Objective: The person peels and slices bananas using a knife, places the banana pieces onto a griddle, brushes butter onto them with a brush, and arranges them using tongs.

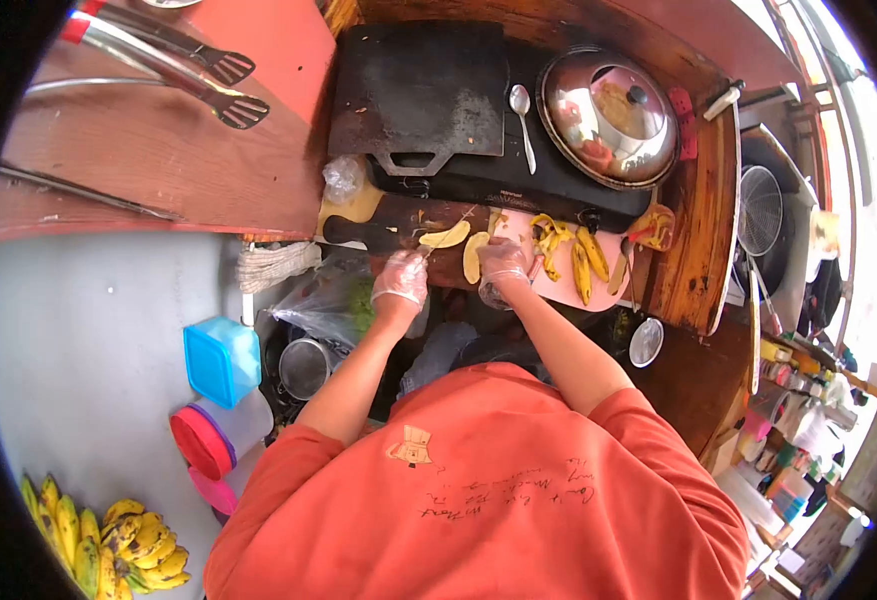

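Pale banana piece beside right fingers

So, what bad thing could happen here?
The peeled banana by the right hand could slip, as plastic gloves may be slick. Banana peel on the pink cutting board might get mixed in with the fruit. If the black griddle is hot, which I can't tell, a reaching hand could get burned.

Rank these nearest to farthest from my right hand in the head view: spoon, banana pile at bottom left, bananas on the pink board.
1. Bananas on the pink board: just right of your right hand.
2. Spoon: ahead, higher in view.
3. Banana pile: bottom left corner.
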`<state>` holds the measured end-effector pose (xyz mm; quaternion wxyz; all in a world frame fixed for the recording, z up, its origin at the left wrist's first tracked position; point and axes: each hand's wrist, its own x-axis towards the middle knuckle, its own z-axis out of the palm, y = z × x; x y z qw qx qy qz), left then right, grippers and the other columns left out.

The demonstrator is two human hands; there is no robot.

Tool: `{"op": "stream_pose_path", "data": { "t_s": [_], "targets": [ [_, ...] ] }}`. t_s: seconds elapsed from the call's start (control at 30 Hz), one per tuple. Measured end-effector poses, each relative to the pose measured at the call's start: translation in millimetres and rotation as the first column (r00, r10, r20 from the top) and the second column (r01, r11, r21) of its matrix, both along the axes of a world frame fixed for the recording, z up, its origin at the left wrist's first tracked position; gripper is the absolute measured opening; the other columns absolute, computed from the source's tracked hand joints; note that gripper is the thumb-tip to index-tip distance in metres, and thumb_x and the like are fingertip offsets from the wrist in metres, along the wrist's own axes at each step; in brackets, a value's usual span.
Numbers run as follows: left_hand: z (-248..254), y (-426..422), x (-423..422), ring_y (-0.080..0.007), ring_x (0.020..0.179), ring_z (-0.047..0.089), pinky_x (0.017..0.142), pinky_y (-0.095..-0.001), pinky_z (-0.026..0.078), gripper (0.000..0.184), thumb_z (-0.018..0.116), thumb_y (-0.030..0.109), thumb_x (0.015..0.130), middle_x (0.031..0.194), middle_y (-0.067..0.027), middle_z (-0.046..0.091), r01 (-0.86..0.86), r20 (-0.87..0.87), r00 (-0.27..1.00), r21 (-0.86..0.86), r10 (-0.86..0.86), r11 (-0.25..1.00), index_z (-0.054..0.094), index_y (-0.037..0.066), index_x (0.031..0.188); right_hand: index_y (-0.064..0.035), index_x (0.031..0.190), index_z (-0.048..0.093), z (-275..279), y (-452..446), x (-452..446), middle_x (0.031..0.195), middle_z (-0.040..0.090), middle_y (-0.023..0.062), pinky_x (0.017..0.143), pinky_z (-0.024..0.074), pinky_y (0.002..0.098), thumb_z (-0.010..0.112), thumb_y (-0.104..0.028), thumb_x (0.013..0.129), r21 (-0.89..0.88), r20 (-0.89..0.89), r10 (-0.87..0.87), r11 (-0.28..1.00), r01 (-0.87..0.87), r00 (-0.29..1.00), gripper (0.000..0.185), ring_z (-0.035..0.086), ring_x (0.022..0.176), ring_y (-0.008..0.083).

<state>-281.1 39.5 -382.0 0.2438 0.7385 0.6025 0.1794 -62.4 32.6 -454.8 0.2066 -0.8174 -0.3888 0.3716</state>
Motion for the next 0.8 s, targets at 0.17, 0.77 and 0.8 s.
{"op": "stream_pose_path", "data": {
  "t_s": [0.17, 0.77, 0.8],
  "targets": [
    [-28, 38, 25, -0.0338, 0.103, 0.069, 0.088, -0.0423, 0.056, 0.029, 0.060, 0.024, 0.095, 0.128, -0.0096, 0.065, 0.232, -0.096, 0.964, -0.144, -0.247, 0.962, 0.068, 0.015, 0.121, -0.0046, 0.089, 0.075, 12, -4, -8, 0.089, 0.073, 0.0227, 0.080, 0.0561, 0.0441, 0.066, -0.030, 0.078, -0.040, 0.001, 0.019, 0.999, -0.019, 1.000, 0.029, 0.071, 0.089, 0.0398],
    [7, 52, 78, -0.0424, 0.103, 0.068, 0.089, -0.0487, 0.054, 0.049, 0.060, 0.028, 0.087, 0.109, -0.0217, 0.072, 0.186, -0.200, 0.936, -0.417, -0.289, 0.890, 0.060, 0.018, 0.135, -0.0062, 0.101, 0.069, -24, -27, -14, 0.089, 0.069, 0.0102, 0.073, 0.0561, 0.0373, 0.067, -0.017, 0.085, 0.182, -0.192, 0.309, 0.944, -0.276, 0.932, 0.020, 0.070, 0.089, 0.0219],
    [13, 50, 78, -0.0424, 0.103, 0.068, 0.089, -0.0487, 0.054, 0.049, 0.060, 0.028, 0.087, 0.109, -0.0217, 0.072, 0.187, -0.201, 0.936, -0.412, -0.289, 0.892, 0.060, 0.018, 0.135, -0.0063, 0.105, 0.068, -5, -26, -11, 0.097, 0.069, 0.0107, 0.077, 0.0562, 0.0388, 0.066, -0.021, 0.087, 0.168, -0.175, 0.359, 0.929, -0.331, 0.917, 0.024, 0.069, 0.094, 0.0220]
  ]
}}
